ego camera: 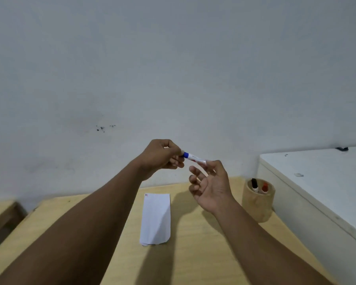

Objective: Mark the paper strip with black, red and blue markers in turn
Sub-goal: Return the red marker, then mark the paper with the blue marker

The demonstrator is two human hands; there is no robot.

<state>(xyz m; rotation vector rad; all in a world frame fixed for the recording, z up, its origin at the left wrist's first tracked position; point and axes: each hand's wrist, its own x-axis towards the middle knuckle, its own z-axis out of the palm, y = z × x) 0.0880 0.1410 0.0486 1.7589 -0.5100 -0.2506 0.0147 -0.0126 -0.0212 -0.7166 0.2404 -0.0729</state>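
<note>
While both hands grip it, blue marker (193,157) lies level, cap leftward.

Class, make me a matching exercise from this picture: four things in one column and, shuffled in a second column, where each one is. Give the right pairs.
Things
1. blue-capped white marker
2. black-capped marker
3. white paper strip
4. round wooden pen holder

Places
A. flat on the wooden table
B. held in the air between the left hand and the right hand
C. standing on the table by the white cabinet
D. upright in the holder beside a red-capped marker

Pairs: 1-B, 2-D, 3-A, 4-C
</note>
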